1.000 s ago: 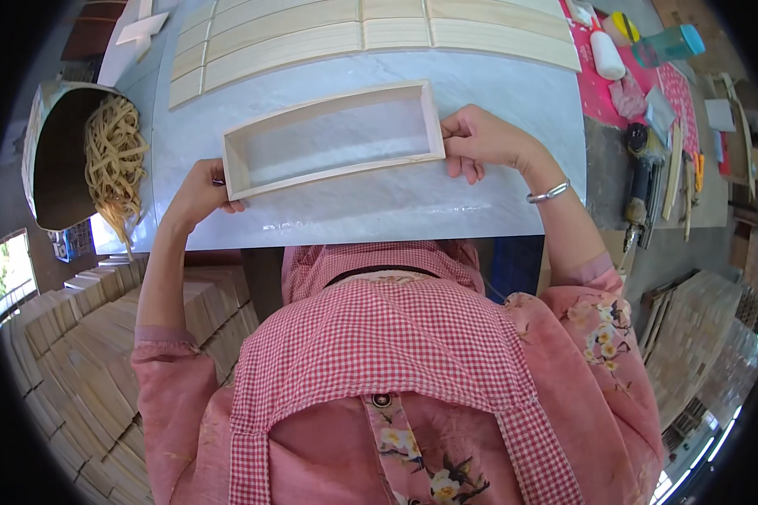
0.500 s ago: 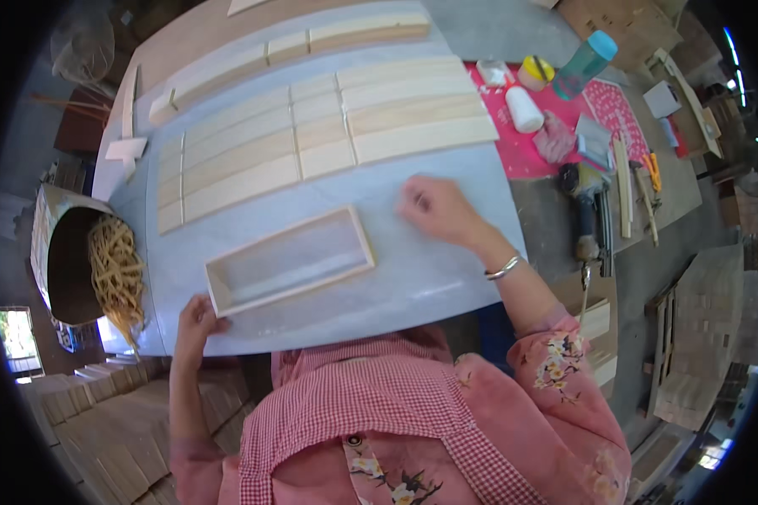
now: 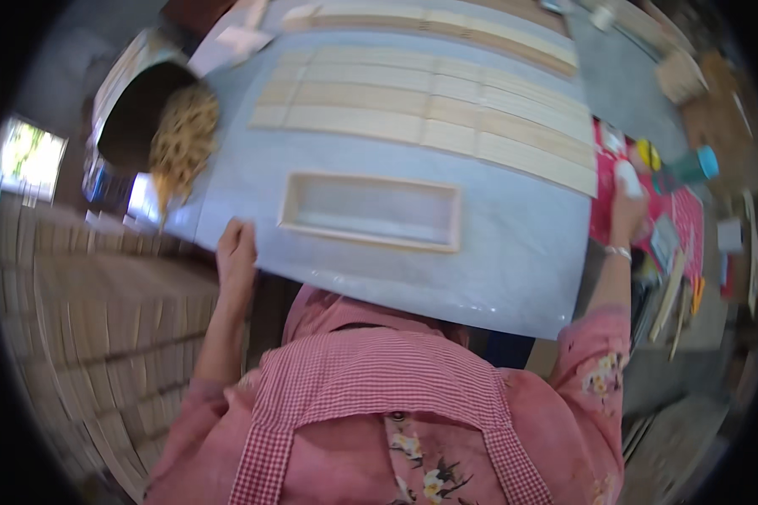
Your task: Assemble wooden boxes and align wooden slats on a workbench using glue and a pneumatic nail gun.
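Note:
A shallow rectangular wooden frame point(image 3: 456, 219), open in the middle, lies on the pale table point(image 3: 413, 290) in front of me. My left hand point(image 3: 237, 246) is closed in a loose fist at the table's near left edge, apart from the frame, with nothing visible in it. Out to the right, my right hand point(image 3: 627, 217) is wrapped around the lower part of a white bottle point(image 3: 627, 178) over a red-pink mat point(image 3: 602, 220). Its fingers are partly blurred. Beyond the frame lie rows of thin wooden boards point(image 3: 354, 122), side by side.
Longer wooden strips point(image 3: 514, 55) lie at the back. A tipped container point(image 3: 135, 118) spills tan bands point(image 3: 184, 135) at the left. A teal bottle point(image 3: 686, 168) and yellow-lidded jar point(image 3: 647, 155) stand near the white bottle. Stacked wood point(image 3: 118, 311) fills the lower left.
My right hand has moved from over the table to the white bottle at the right and closed on it. My left hand has come off the frame's corner. The view has turned right.

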